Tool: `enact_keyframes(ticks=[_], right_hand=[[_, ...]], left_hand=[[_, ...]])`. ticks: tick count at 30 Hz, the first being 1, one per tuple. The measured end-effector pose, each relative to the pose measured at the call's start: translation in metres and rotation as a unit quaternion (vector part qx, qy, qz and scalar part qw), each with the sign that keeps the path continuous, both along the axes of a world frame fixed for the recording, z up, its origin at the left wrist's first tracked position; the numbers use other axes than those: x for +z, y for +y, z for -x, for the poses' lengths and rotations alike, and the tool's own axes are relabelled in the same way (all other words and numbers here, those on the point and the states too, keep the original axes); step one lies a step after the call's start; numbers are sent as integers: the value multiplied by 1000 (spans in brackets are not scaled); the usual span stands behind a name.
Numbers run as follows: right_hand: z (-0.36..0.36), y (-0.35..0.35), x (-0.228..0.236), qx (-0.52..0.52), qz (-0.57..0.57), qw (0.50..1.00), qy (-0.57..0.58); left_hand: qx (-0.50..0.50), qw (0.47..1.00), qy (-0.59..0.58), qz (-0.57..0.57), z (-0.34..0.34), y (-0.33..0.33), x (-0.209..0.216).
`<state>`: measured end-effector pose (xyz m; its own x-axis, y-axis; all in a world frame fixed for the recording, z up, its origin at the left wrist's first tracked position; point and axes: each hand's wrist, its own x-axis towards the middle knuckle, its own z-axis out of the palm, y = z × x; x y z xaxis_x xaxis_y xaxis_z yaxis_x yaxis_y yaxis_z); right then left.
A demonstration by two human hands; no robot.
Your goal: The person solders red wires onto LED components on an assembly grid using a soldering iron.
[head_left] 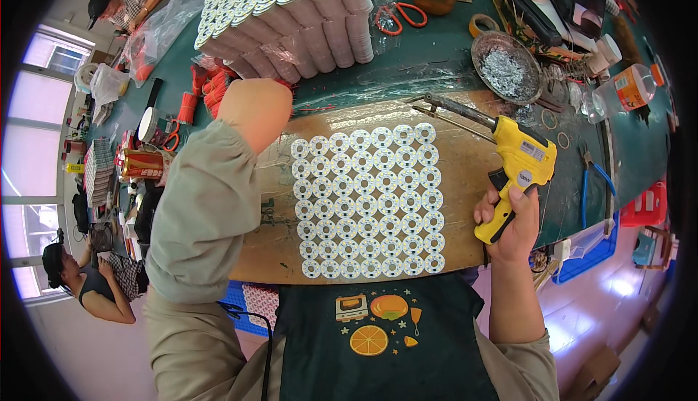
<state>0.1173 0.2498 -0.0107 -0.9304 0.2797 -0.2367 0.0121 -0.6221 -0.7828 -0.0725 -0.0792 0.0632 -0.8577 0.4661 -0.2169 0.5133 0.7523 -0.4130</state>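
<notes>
Red-handled scissors (399,23), tape roll (475,27); bottle (627,91) (orange-capped) farther right.

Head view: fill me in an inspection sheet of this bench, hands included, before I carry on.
Surface: green table, with a brown board on it.
Job's things: white discs in rows on the board; a disc stack beyond; yellow soldering gun.
Clutter: scissors, dish of silvery scraps, bottle, pliers.
Left hand: near the red wires; fingers hidden, grip unclear.
Right hand: grips the soldering gun.
Cables: black cord by the lap; its ends can't be traced.
Surroundings: two people at left, windows, a blue crate at right.
</notes>
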Motion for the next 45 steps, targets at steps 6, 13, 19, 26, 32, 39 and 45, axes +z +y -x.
enact_keyframes(ticks=[6,13,19,26,32,39,45], right_hand=[[0,1,-1,2,2,1000,5],[0,0,-1,12,-7,1000,10],[0,-2,0,4,-19,1000,3],[0,-2,-2,0,-21,1000,5],[1,-1,-3,-5,-15,1000,7],[-3,1,-2,23,-16,999,18],[0,-1,7,148,52,986,57]], left_hand=[[111,956,26,-269,-31,-17,-15],[169,893,4,-417,-52,-29,-32],[190,883,19,-430,-51,-27,-37],[79,848,49,-521,-33,2,-47],[35,868,14,-496,-25,20,-45],[39,856,17,-516,-64,1,-42],[55,860,47,-505,-103,-22,-52]])
